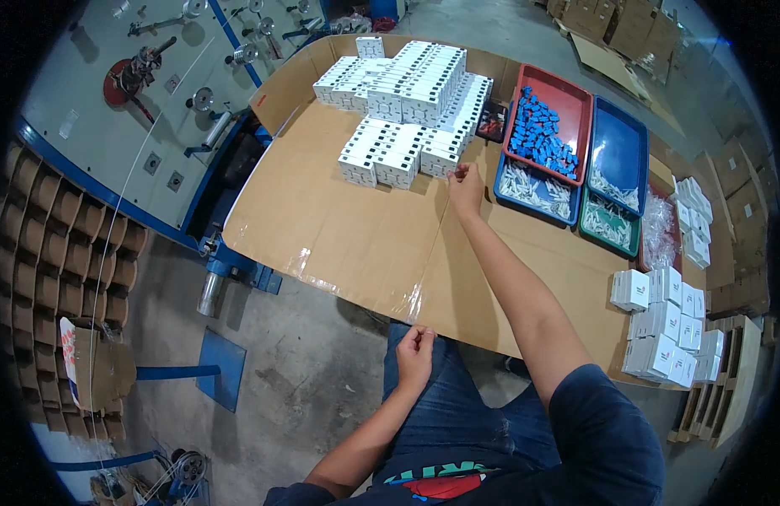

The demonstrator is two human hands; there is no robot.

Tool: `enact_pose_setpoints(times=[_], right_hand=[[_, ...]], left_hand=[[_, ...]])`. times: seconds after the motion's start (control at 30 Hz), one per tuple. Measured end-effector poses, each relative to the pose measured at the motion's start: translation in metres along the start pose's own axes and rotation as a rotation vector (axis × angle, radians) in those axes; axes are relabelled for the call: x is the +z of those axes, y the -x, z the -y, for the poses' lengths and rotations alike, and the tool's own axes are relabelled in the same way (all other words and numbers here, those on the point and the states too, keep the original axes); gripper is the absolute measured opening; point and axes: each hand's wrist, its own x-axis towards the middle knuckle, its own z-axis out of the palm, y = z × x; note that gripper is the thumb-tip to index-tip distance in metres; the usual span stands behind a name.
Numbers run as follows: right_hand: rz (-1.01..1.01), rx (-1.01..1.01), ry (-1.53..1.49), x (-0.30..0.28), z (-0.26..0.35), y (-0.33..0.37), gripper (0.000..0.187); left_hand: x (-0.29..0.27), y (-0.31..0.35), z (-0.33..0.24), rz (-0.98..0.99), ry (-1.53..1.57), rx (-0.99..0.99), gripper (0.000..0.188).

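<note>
My right hand (466, 187) reaches over the cardboard-covered table, fingers curled together at the near right corner of the stacked small white boxes (398, 158). Whether it grips anything is too small to see. Down by the table's front edge, my left hand (415, 352) is closed in a pinch above my lap, and what it holds, if anything, is hidden. The white boxes have dark square marks and stand in rows, piled higher toward the back. To the right of my right hand, a blue tray (502, 196) holds small white pieces, under a red tray (586, 105) of small blue pieces.
Farther right are a second blue tray (630, 126), a green tray (628, 250) with white pieces, and clear plastic bags (658, 232). More white boxes (660, 333) stand at the table's right end. A machine with rollers (203, 101) is at the left.
</note>
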Motion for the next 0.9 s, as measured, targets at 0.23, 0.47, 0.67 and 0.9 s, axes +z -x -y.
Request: enact_pose_setpoints(times=[0.23, 0.47, 0.67, 0.9], right_hand=[[0.024, -0.016, 0.145, 0.008, -0.011, 0.006, 0.021], [0.201, -0.079, -0.040, -0.052, -0.011, 0.078, 0.013], [0.356, -0.339, 0.070, -0.182, -0.006, 0.152, 0.018], [-0.068, -0.200, 0.434, -0.365, -0.015, 0.167, 0.029]], left_hand=[[-0.002, 0.005, -0.001, 0.001, -0.021, -0.001, 0.021], [0.004, 0.001, -0.004, 0.007, -0.082, 0.040, 0.021], [0.010, 0.003, -0.005, 0.061, -0.060, 0.047, 0.019], [0.045, 0.028, -0.035, 0.457, -0.913, 0.136, 0.027]])
